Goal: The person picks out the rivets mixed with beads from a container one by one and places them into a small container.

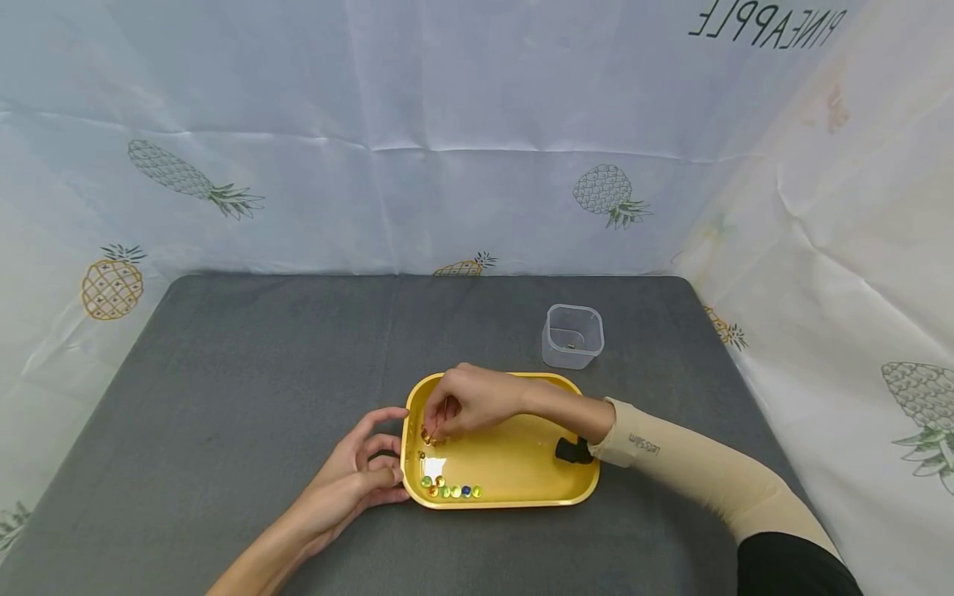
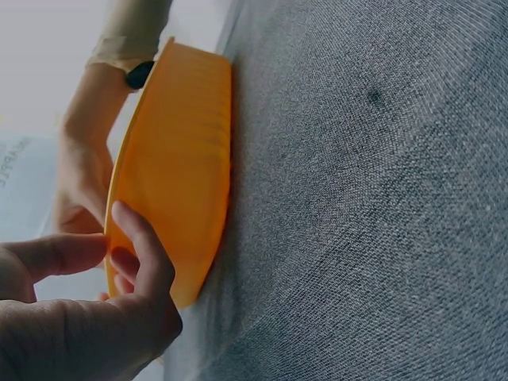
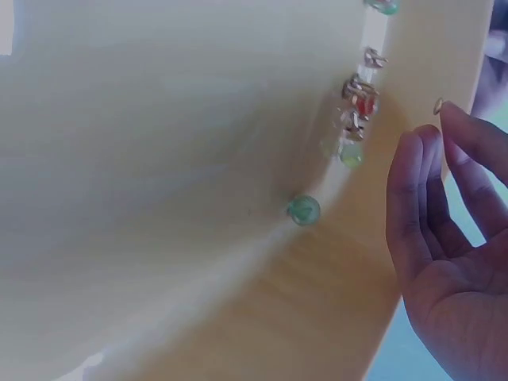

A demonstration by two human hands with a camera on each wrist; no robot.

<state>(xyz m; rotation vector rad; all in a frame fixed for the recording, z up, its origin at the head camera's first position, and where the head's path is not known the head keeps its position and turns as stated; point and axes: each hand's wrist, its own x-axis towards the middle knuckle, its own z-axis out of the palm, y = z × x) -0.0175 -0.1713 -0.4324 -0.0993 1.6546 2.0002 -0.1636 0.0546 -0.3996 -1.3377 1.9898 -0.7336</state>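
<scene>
A yellow tray (image 1: pixel 507 463) lies on the grey table. My left hand (image 1: pixel 358 468) is at its left end, the fingertips touching the rim and outer wall (image 2: pixel 175 159). Over the tray's left part is my right hand (image 1: pixel 473 401). Thumb and finger of it pinch a small gold-coloured metal piece (image 3: pixel 438 106), too small to identify further. Below the fingers are several gold-coloured pieces (image 1: pixel 428 439) along the left inner wall. Several glass marbles (image 1: pixel 456 492), green, yellow, orange and blue, lie in the near left corner; a green marble (image 3: pixel 304 210) shows in the right wrist view.
Behind the tray stands a clear plastic container (image 1: pixel 572 335) with a tiny gold-coloured piece in it. A black wrist strap (image 1: pixel 574 451) hangs at the tray's right end. Pineapple-printed cloth (image 1: pixel 477 190) surrounds the grey table (image 1: pixel 261 372) at the back and sides.
</scene>
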